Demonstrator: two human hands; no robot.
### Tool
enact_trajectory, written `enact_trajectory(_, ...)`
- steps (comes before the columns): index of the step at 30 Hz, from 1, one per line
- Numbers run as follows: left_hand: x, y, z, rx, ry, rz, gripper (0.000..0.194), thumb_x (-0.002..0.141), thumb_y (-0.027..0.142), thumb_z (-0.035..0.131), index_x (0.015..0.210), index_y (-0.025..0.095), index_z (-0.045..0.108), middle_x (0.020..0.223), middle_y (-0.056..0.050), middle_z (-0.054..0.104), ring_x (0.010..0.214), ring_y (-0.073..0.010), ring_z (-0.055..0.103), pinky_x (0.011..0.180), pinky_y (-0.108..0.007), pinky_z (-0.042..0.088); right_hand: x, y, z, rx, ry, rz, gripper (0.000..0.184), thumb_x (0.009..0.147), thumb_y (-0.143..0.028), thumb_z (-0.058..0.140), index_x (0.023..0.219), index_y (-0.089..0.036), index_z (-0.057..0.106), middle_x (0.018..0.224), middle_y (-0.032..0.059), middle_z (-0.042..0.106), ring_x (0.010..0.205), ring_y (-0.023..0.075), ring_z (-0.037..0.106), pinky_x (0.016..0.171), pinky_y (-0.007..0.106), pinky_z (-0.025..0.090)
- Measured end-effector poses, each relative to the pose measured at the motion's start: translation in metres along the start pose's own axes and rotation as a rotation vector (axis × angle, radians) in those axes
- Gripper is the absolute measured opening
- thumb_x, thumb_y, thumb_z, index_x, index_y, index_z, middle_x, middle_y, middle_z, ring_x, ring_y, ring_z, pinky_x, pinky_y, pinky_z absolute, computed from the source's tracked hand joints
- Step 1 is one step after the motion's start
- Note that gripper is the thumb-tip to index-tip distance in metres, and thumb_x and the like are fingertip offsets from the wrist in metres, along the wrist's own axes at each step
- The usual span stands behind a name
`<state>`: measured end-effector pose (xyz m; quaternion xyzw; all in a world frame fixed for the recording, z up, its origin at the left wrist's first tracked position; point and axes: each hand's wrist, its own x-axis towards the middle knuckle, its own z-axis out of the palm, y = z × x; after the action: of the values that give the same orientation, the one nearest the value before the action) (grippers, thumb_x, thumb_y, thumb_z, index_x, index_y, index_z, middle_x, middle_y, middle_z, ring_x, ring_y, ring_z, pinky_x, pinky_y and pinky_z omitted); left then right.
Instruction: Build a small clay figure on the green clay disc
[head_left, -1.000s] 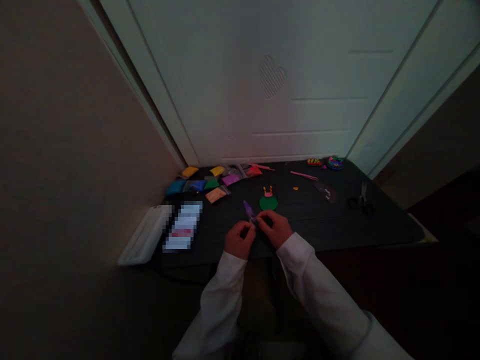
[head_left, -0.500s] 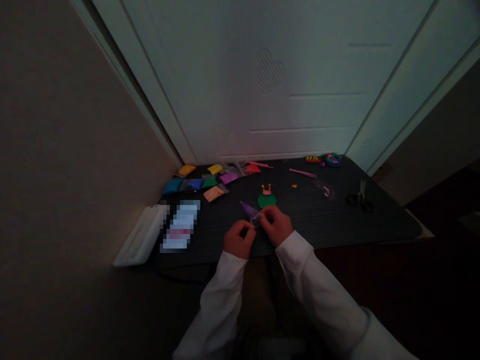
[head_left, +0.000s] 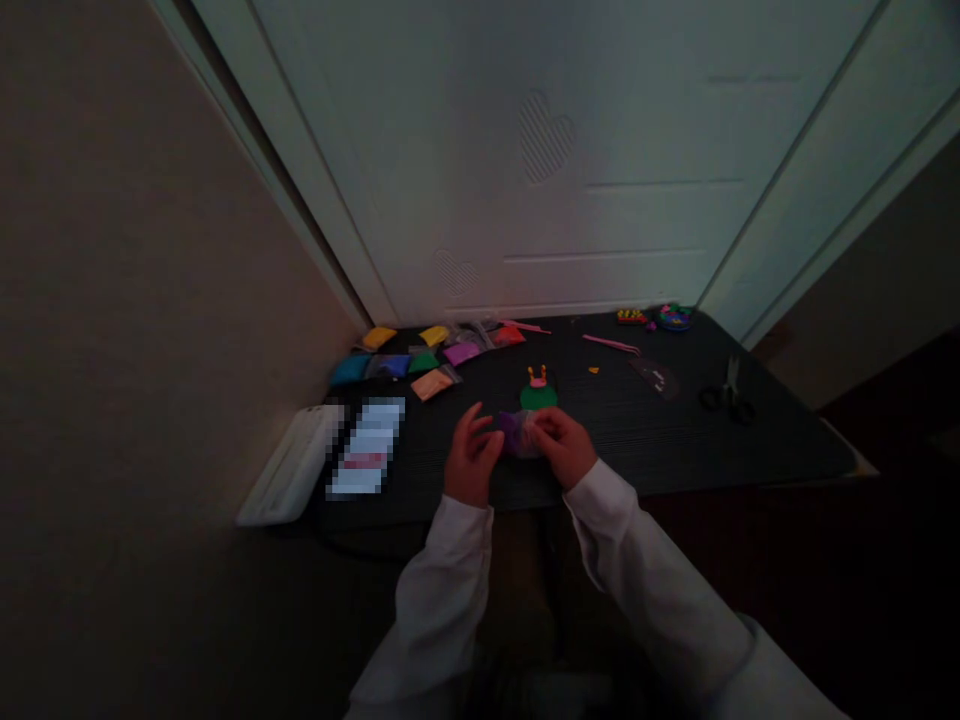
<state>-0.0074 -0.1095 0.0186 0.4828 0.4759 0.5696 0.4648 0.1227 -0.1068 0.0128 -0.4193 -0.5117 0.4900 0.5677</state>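
Note:
A small clear bag with purple clay (head_left: 511, 430) is held over the near part of the table. My right hand (head_left: 564, 446) pinches its clear end between thumb and fingers. On the other side, my left hand (head_left: 472, 462) has its fingers spread, with the thumb tip close to the purple end; whether it touches is hard to see. Just beyond the bag lies a round green clay piece (head_left: 538, 398), topped by a pink part (head_left: 538, 382) with two orange upright bits.
Bags of coloured clay, such as a peach bag (head_left: 433, 384), lie at the back left. A phone (head_left: 367, 447) and a white device (head_left: 292, 465) are on the left. Pink tweezers (head_left: 611, 344), a clear sheet (head_left: 654, 377) and scissors (head_left: 727, 392) lie to the right.
My left hand has let go of the bag's clear end and its fingers have spread. The bag has swung round, its purple end now pointing left, in my right hand.

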Motion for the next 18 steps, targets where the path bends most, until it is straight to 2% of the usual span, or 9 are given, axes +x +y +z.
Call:
enact_trajectory(3,0.0,0.003,0.0,-0.006,-0.048,-0.053,0.059,0.061,0.027,0.058,0.115,0.02,0.035,0.084,-0.003,0.055,0.07,-0.0103,0.052,0.062,-0.023,0.042,-0.001,-0.002,0.0,0.147,-0.07,0.034,0.014,0.067,-0.03,0.054,0.071,-0.019,0.047,0.058,-0.0032,0.055,0.053,0.0092,0.052,0.056,0.024,0.042)
enact_trajectory(6,0.0,0.003,-0.002,-0.071,-0.079,-0.084,0.051,0.062,0.029,0.057,0.11,0.019,0.041,0.069,0.0,0.055,0.06,-0.0081,0.05,0.057,-0.02,0.041,-0.001,-0.003,0.001,0.172,-0.101,0.06,0.015,0.066,-0.03,0.055,0.071,-0.019,0.048,0.057,-0.0038,0.054,0.051,0.0083,0.051,0.055,0.023,0.041)
enact_trajectory(10,-0.001,0.002,-0.002,-0.106,-0.042,-0.069,0.033,0.061,0.028,0.057,0.091,0.017,0.051,0.073,0.0,0.054,0.056,-0.006,0.048,0.052,-0.017,0.039,0.0,0.0,0.001,0.084,-0.022,0.076,0.016,0.067,-0.031,0.054,0.072,-0.017,0.047,0.054,-0.0042,0.052,0.047,0.0071,0.048,0.05,0.021,0.039)
enact_trajectory(13,-0.001,0.004,-0.001,-0.119,0.012,-0.082,0.03,0.061,0.029,0.057,0.088,0.017,0.052,0.076,-0.001,0.053,0.056,-0.0059,0.047,0.048,-0.016,0.038,0.0,-0.002,-0.001,0.038,0.041,0.029,0.018,0.068,-0.031,0.052,0.079,-0.019,0.045,0.051,-0.006,0.05,0.046,0.0075,0.047,0.048,0.02,0.038)
enact_trajectory(15,-0.001,0.008,0.0,-0.134,0.071,-0.107,0.031,0.062,0.032,0.056,0.089,0.017,0.051,0.077,-0.001,0.052,0.054,-0.0054,0.046,0.042,-0.015,0.036,-0.001,-0.006,-0.004,-0.015,0.054,-0.051,0.017,0.071,-0.031,0.049,0.083,-0.02,0.046,0.058,-0.004,0.054,0.054,0.0091,0.051,0.055,0.023,0.041)
enact_trajectory(18,-0.001,0.012,0.001,-0.15,0.113,-0.152,0.033,0.062,0.035,0.055,0.089,0.018,0.05,0.076,0.0,0.051,0.049,-0.0038,0.044,0.036,-0.014,0.032,-0.004,-0.014,-0.007,-0.215,-0.013,-0.199,0.015,0.073,-0.031,0.046,0.08,-0.02,0.054,0.086,0.0029,0.055,0.082,0.0137,0.052,0.074,0.029,0.04)
